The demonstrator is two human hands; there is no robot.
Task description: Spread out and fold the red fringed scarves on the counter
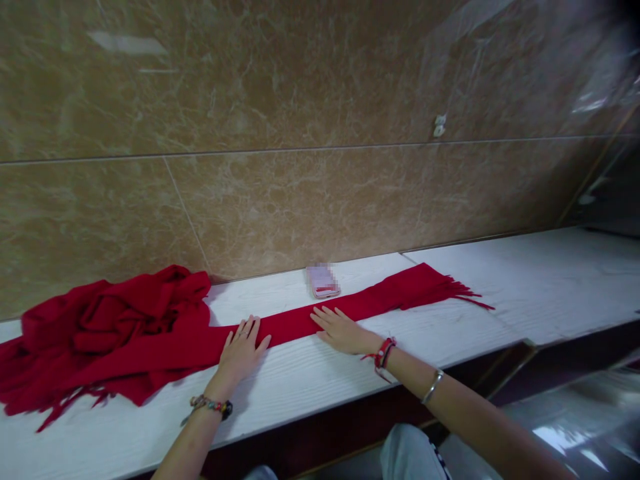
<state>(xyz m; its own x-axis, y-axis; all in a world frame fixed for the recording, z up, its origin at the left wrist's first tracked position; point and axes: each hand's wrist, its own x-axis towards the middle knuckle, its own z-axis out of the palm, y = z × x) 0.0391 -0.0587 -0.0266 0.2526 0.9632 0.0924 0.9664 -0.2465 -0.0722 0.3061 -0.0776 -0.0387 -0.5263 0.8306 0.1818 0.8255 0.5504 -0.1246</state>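
Note:
A red fringed scarf (290, 325) stretches along the white wood-grain bench, its right part folded into a long narrow strip. The fringe at its right end fans out over the bench top. Toward the left the cloth widens and runs into a crumpled red heap (115, 320), with more fringe hanging toward the front. My left hand (243, 350) lies flat on the strip where it leaves the heap, fingers spread. Flat on the middle of the strip rests my right hand (345, 330), its fingers stretched out. Neither hand grasps the cloth.
Behind the scarf a phone (323, 281) lies near the wall, its screen blurred. The white bench top (500, 267) runs on to the right, with a seam across it. A brown marble-tiled wall (300, 200) rises along its back edge. My knee (410, 453) is below the front edge.

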